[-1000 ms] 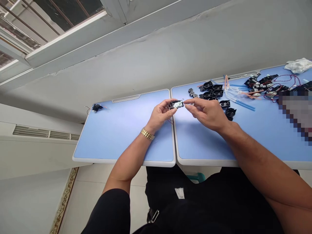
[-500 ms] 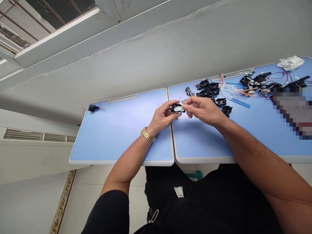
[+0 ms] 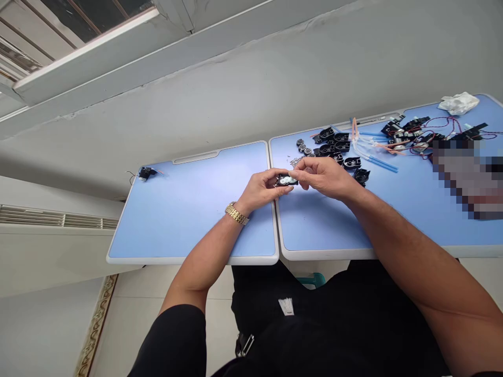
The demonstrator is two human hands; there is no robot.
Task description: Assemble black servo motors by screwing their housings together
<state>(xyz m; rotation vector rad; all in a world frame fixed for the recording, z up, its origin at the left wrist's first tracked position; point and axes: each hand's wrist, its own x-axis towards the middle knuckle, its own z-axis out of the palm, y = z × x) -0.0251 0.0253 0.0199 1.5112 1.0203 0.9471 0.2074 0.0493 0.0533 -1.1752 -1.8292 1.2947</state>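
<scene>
A small black gearbox housing (image 3: pixel 281 183) with white gears (image 3: pixel 287 179) inside is held between the thumb and fingers of my left hand (image 3: pixel 262 190), above the gap between two blue tables. My right hand (image 3: pixel 324 177) is closed, thumb and fingertips pinched together at the housing's upper right edge. Whatever lies between those fingertips is too small to make out. Just beyond my right hand, several open black housings (image 3: pixel 341 145) lie on the right table, with round metal parts (image 3: pixel 303 146) and a patch of tiny metal pieces (image 3: pixel 295 163) beside them.
Blue and orange tubes (image 3: pixel 373 149) lie behind the housings. Farther right are black assemblies with red wires (image 3: pixel 422 133), a crumpled white tissue (image 3: pixel 459 103) and a pixelated patch. A black wired assembly (image 3: pixel 146 174) rests at the left table's far corner. A wall runs behind both tables.
My right fingertips have moved slightly left, over the upper edge of the gearbox housing. The housing looks flatter and its gears are partly covered. The whole view has shifted a little.
</scene>
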